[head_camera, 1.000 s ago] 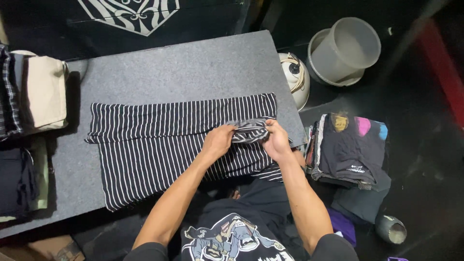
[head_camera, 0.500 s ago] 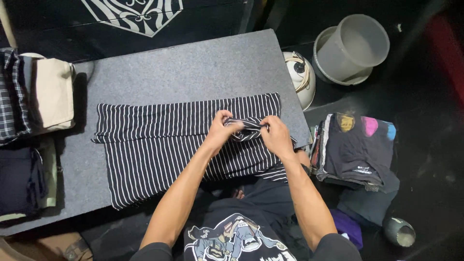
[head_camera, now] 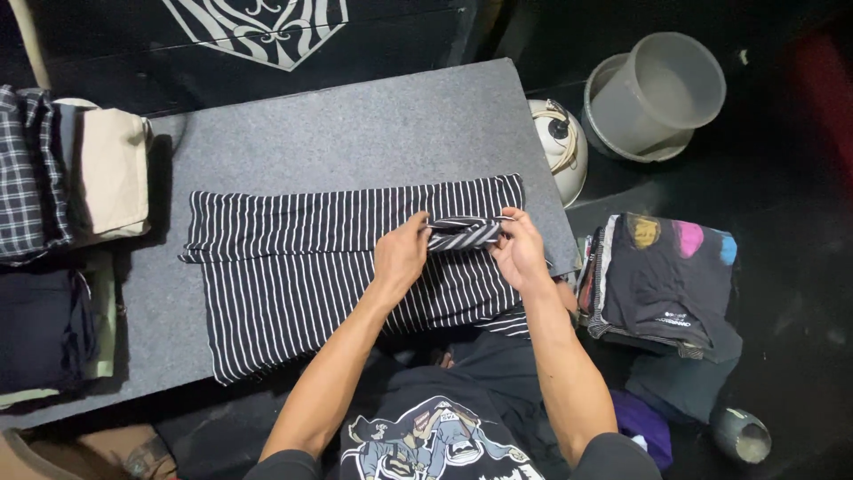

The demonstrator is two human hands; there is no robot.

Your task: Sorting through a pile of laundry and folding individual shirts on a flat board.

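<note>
A black garment with thin white stripes [head_camera: 293,267] lies spread across a grey board [head_camera: 338,133], its far long edge folded over. My left hand [head_camera: 400,256] and my right hand [head_camera: 518,252] pinch the two ends of a small folded part of the garment, probably a sleeve [head_camera: 464,234], near its right end. The sleeve is stretched flat between my fingers, just above the body of the garment.
Folded clothes [head_camera: 71,178] are stacked at the board's left end. A pile of dark printed shirts [head_camera: 662,280] lies on the floor to the right. A grey bucket [head_camera: 657,93] and a white round appliance [head_camera: 560,147] stand behind it.
My hands have drawn apart a little, and the bunched sleeve between them is now pulled flat and straight. The view has shifted slightly.
</note>
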